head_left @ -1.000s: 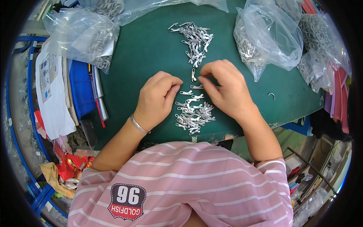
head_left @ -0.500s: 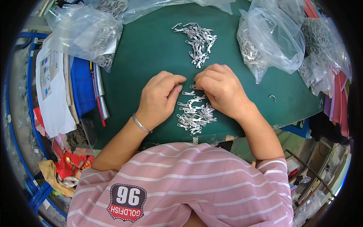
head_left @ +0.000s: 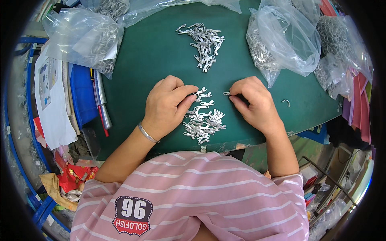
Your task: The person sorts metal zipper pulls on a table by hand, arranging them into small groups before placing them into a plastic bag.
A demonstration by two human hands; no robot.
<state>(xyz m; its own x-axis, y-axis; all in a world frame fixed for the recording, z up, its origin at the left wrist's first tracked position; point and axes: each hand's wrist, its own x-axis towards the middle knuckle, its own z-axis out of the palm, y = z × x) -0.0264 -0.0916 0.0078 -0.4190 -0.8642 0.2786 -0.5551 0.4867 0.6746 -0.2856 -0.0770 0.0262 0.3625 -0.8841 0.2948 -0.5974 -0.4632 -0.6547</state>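
Note:
My right hand [head_left: 257, 102] pinches a small silver metal clip [head_left: 226, 93] between thumb and forefinger, over the green tabletop to the right of a loose pile. My left hand [head_left: 167, 106], a silver bangle on its wrist, is closed, with thumb and forefinger at the end of another silver clip [head_left: 201, 91] at the pile's top. Similar flat, looped metal clips lie in the near pile [head_left: 204, 124] between my forearms. A second heap of clips [head_left: 206, 44] sits farther back on the table.
Clear plastic bags of metal parts stand at back left [head_left: 86, 38] and back right [head_left: 263, 48]. A blue bin [head_left: 82, 92] and pens [head_left: 100, 104] line the left edge. One curved metal piece [head_left: 286, 103] lies at right. The green tabletop [head_left: 157, 52] shows between the heaps.
My right hand has moved right, away from the near pile, with a clip now showing in its fingers. My left fingertips now meet a clip at the pile's top.

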